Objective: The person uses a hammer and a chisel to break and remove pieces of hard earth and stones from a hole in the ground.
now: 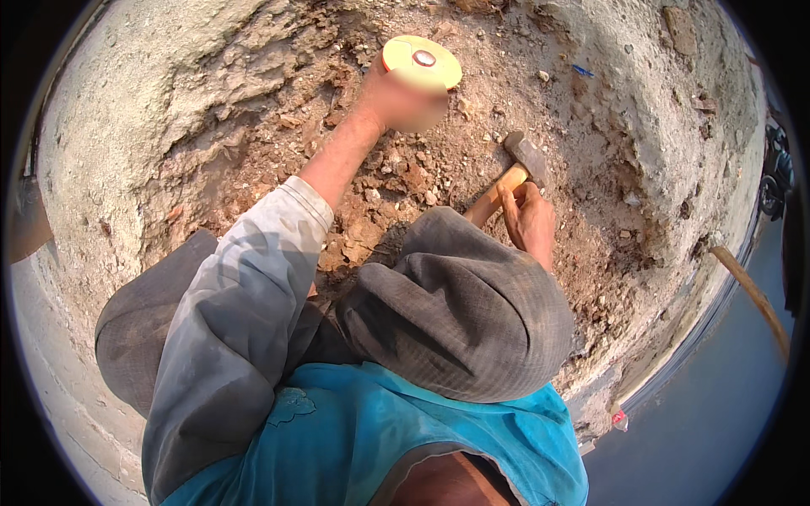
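Observation:
My left hand (409,103) reaches forward at the top centre, closed just under the round yellow guard (405,48) of a chisel. A metal striking end shows in the guard's middle; the shaft and tip are hidden, and part of the hand is blurred. To the right, my right hand (531,221) grips a hammer (527,158) by its wooden handle, fingers close below the dark steel head. The hammer lies low over the rubble beside my bent knee, apart from the chisel. The handle's lower end is hidden behind that knee.
Broken earth and stones (405,173) lie in a hollow between rough, pale banks. A small blue scrap (582,71) sits on the right bank. A wooden stick (755,295) leans at the far right, over grey ground.

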Tool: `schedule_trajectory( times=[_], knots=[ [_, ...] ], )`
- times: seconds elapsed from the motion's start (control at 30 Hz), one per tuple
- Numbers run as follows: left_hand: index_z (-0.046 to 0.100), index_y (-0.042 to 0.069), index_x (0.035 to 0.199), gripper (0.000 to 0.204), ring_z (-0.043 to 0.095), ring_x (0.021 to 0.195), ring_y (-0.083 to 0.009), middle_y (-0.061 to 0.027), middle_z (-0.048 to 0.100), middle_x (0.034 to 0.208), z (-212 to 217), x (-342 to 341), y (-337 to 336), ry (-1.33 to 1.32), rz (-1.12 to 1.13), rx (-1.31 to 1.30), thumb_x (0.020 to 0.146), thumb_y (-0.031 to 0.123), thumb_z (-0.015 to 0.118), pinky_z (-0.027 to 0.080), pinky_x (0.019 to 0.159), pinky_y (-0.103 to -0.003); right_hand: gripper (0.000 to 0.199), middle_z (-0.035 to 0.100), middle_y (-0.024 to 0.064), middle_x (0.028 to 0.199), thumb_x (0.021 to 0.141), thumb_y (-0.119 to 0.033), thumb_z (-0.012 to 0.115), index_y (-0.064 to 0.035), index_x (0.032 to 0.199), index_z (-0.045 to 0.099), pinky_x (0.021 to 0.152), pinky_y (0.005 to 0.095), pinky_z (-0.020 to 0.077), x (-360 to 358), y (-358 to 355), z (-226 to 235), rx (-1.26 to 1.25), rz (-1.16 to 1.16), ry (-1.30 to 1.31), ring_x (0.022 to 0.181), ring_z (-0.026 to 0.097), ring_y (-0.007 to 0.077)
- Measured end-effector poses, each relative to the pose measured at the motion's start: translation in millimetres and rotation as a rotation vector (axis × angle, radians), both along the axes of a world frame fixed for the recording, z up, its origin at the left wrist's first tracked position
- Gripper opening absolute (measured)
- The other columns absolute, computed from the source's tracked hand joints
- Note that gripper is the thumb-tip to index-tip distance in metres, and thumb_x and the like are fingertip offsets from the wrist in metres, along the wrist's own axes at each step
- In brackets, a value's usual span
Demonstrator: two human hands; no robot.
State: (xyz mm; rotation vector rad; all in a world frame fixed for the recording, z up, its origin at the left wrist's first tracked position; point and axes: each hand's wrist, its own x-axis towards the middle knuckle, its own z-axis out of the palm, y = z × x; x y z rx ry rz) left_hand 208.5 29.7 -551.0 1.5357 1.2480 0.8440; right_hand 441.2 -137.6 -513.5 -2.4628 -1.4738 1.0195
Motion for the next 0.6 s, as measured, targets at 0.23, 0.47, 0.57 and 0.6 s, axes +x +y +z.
schedule_trajectory(
  times=[0.23,0.47,0.57,0.6],
  knots=[
    [0.066,0.006,0.093,0.02,0.057,0.052,-0.0074,0.0016,0.059,0.063,2.1,-26.3,33.7,-0.615,0.135,-0.422,0.085,0.019,0.079,0.04,0.035,-0.021,0.031,0.056,0.014,0.114,0.094,-0.008,0.054,-0.003,0.125,0.053,0.067,0.0441,0.0564,-44.7,123.6,-52.1,0.639,0.69,-0.006,0.081,0.067,0.0343],
    [0.068,0.003,0.098,0.017,0.052,0.053,-0.007,0.0033,0.052,0.062,20.6,-60.4,24.7,-0.583,0.22,-0.398,0.09,0.016,0.074,0.047,0.054,-0.024,0.017,0.061,0.0155,0.094,0.099,-0.017,0.05,-0.0017,0.096,0.057,0.058,0.0394,0.0499,-71.7,160.3,-95.4,0.447,0.699,0.091,0.067,0.062,0.0262],
    [0.068,0.003,0.099,0.018,0.052,0.055,-0.0073,0.0035,0.052,0.063,21.3,-73.5,26.9,-0.602,0.247,-0.37,0.091,0.017,0.073,0.049,0.059,-0.027,0.034,0.054,0.0084,0.066,0.103,-0.028,0.05,-0.0019,0.083,0.058,0.054,0.0309,0.0409,-78.3,146.5,-78.8,0.351,0.253,0.574,0.059,0.05,0.0159],
    [0.067,0.003,0.1,0.018,0.053,0.055,-0.0074,0.0035,0.052,0.063,17.8,-75.4,29.3,-0.605,0.249,-0.356,0.091,0.018,0.072,0.049,0.06,-0.027,0.037,0.052,0.0069,0.063,0.102,-0.028,0.051,-0.0012,0.077,0.056,0.054,0.0315,0.0405,-87.9,134.2,-62.1,0.285,0.067,0.742,0.059,0.048,0.0143]
  ],
)
